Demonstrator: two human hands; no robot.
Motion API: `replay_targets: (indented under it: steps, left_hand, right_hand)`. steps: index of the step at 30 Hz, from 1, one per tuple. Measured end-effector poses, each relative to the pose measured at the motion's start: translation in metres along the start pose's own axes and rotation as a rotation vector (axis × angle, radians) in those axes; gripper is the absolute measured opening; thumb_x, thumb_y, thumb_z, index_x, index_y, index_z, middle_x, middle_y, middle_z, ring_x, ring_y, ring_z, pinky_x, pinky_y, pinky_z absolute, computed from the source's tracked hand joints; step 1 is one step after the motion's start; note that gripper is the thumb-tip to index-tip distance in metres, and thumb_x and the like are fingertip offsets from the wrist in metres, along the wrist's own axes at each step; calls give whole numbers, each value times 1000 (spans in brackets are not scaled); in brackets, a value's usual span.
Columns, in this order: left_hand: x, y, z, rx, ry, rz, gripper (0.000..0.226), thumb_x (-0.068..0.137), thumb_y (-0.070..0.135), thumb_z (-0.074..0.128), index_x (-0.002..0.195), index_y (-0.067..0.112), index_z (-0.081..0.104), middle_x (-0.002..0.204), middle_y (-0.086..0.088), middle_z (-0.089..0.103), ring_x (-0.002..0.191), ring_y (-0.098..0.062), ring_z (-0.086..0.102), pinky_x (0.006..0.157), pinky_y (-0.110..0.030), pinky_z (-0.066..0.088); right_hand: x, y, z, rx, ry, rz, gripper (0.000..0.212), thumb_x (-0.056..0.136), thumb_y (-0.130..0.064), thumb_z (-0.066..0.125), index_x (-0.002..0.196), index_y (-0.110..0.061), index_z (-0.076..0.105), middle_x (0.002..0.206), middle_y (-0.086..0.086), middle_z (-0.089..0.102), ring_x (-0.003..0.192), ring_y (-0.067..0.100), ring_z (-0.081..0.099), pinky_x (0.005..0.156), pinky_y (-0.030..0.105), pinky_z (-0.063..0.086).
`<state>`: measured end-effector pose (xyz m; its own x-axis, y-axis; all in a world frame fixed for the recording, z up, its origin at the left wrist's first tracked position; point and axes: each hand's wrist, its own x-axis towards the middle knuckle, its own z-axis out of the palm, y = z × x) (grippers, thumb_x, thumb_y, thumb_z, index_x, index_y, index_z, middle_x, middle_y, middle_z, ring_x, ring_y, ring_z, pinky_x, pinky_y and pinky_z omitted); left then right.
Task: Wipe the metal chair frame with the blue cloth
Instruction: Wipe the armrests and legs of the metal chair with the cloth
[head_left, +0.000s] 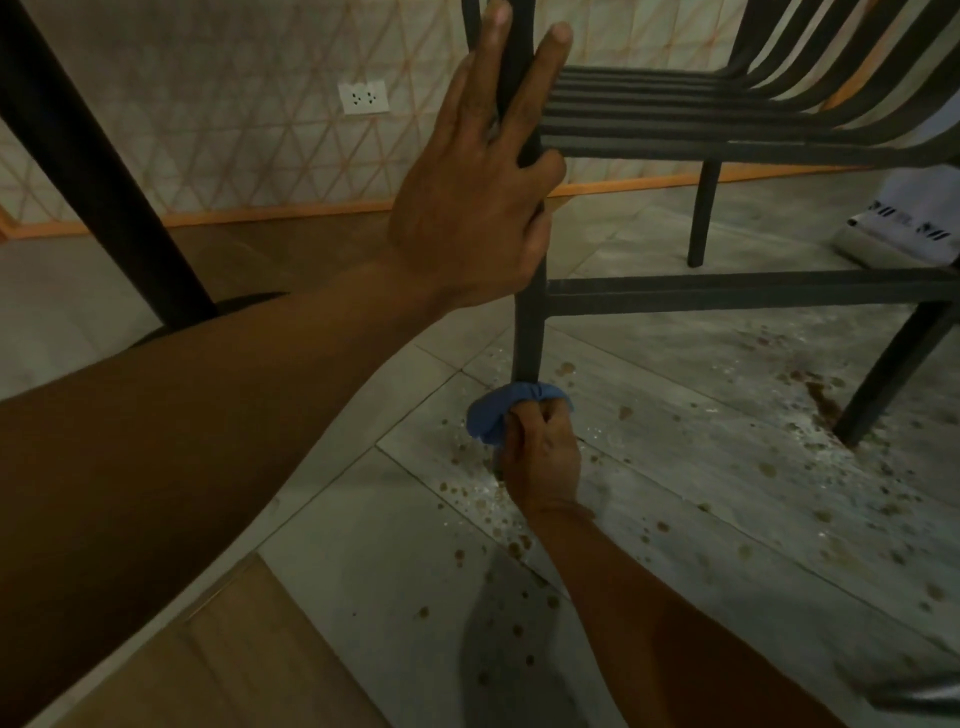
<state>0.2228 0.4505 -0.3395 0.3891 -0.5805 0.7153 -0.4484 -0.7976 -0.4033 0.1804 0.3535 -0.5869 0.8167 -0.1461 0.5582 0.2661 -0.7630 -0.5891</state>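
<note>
While left hand (470, 208) grips chair frame (530, 322), right hand (543, 452) clutches blue cloth (491, 415) against leg.

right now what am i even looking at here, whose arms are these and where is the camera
The camera sits on a person's head, looking down at their own two bare arms; there is no machine. The left hand steadies a dark metal chair by its upright bar. The right hand, low down, grips a bunched blue cloth pressed against the bottom of the chair's front leg. The tiled floor below is spattered with brown spots. A wall socket shows behind.
</note>
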Motion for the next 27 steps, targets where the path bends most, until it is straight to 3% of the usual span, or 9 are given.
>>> replay_targets:
  steps: [4,10,12,14,17,21,25,27]
  left_hand:
    - [-1,-2,-1,-12,4,-2,23,88,30,46,90,11,59,153,-25,27,139,-55,18,117,-59,15]
    - [-4,0,2,3,31,12,23,85,29,48,94,11,60,152,-25,30,140,-49,23,116,-55,14]
    - [-6,2,4,8,17,7,26,84,29,47,99,11,59,153,-24,28,142,-47,21,118,-56,14]
    - [-9,4,7,18,-18,-13,32,83,30,47,106,11,58,155,-23,24,144,-45,17,118,-56,13]
    - [-16,10,12,30,-53,-34,44,83,33,47,122,12,53,157,-22,20,145,-43,14,118,-55,12]
    - [-30,18,22,55,-105,-63,68,87,39,44,146,10,28,157,-23,15,146,-40,11,118,-55,12]
    - [-51,34,28,20,-152,-80,78,88,41,42,150,4,12,159,-22,11,147,-36,7,120,-50,7]
    - [-62,42,32,-3,-181,-90,79,89,41,42,150,2,12,159,-21,10,147,-35,6,120,-49,6]
  right_hand:
    - [-26,17,21,-106,-238,143,9,91,-23,47,98,-21,52,99,9,53,73,27,55,60,36,51]
    - [-44,31,38,-166,-462,195,15,94,-15,46,104,-9,55,119,18,51,92,37,56,72,42,51]
    - [-42,23,33,-142,-387,206,14,93,-15,48,101,-9,57,113,17,55,87,35,58,69,41,53]
    - [-34,7,25,-84,-207,176,5,90,-12,55,93,-11,58,100,15,58,70,32,59,57,39,55]
    - [-16,-11,19,-9,8,101,9,83,0,64,84,-7,58,88,18,57,53,32,55,42,37,53]
    - [-12,-5,22,-33,-60,52,3,86,-2,58,86,-4,60,86,19,57,56,32,54,43,39,53]
    - [-32,15,32,-133,-358,191,16,92,-13,47,104,-9,56,109,15,55,80,33,59,64,41,55]
    - [-35,16,30,-111,-350,236,17,92,-16,44,101,-7,56,108,16,58,81,34,59,65,42,54]
